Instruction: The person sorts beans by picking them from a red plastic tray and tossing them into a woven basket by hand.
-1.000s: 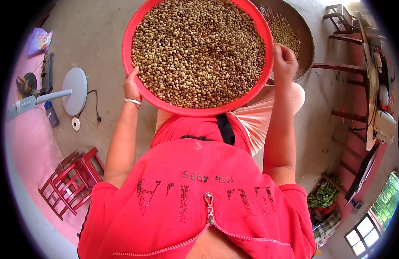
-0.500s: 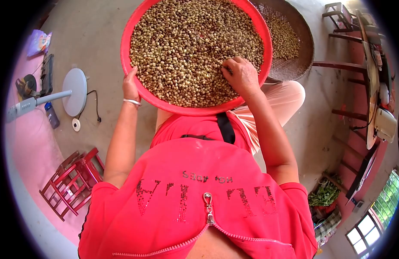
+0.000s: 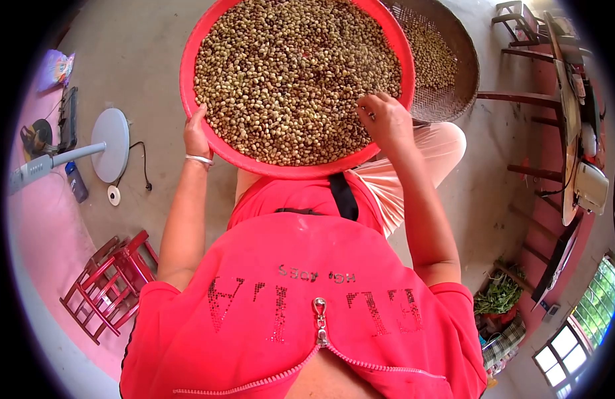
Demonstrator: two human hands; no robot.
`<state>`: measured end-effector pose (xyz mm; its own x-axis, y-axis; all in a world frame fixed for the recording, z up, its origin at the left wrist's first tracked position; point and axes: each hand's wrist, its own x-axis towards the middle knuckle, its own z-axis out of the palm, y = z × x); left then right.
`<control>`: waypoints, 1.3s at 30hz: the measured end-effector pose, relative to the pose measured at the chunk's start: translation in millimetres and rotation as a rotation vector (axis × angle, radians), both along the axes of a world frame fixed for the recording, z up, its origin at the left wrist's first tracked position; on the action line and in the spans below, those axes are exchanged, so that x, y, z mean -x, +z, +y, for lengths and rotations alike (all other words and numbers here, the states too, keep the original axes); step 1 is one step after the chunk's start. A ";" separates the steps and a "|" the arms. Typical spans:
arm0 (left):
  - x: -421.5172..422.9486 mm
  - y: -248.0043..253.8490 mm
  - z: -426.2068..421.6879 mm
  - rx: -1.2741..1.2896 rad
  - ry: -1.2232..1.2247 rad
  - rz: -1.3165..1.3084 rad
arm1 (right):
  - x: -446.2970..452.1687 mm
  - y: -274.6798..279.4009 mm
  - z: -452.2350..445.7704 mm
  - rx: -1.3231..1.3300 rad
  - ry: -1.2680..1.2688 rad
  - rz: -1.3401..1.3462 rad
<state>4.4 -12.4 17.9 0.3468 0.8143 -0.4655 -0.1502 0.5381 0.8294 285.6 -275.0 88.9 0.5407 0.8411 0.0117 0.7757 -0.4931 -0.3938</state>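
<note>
A round red tray [image 3: 188, 73] full of small brown and greenish beans [image 3: 287, 80] rests over my lap. At its lower left rim my left hand [image 3: 198, 135] grips the edge, thumb on top. Over the right part of the beans is my right hand [image 3: 389, 123], its thumb and fingers pinched together; whatever they may hold is too small to name. Behind the tray on the right sits a woven basket [image 3: 464, 80], with more beans [image 3: 430, 58] in it.
A grey fan [image 3: 110, 145] with its cord lies at the left, near red stools [image 3: 111, 286]. On the right are a wooden table [image 3: 565, 120], a chair [image 3: 513, 20] and a heap of green leaves [image 3: 497, 294].
My right hand came from above the woven basket to the beans in the red tray, then lifted and shifted slightly right. My left hand keeps its hold on the rim.
</note>
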 end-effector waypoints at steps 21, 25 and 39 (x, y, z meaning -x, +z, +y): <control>2.4 -6.1 3.4 -0.015 -0.022 -0.004 | -64.5 14.7 -17.2 -0.279 -0.472 0.040; 1.3 -3.7 1.8 0.029 -0.035 -0.045 | -29.9 4.0 -21.6 -0.060 -0.133 0.100; 1.3 -2.0 0.5 0.015 -0.017 -0.030 | -3.4 -3.5 13.9 0.176 -0.276 0.113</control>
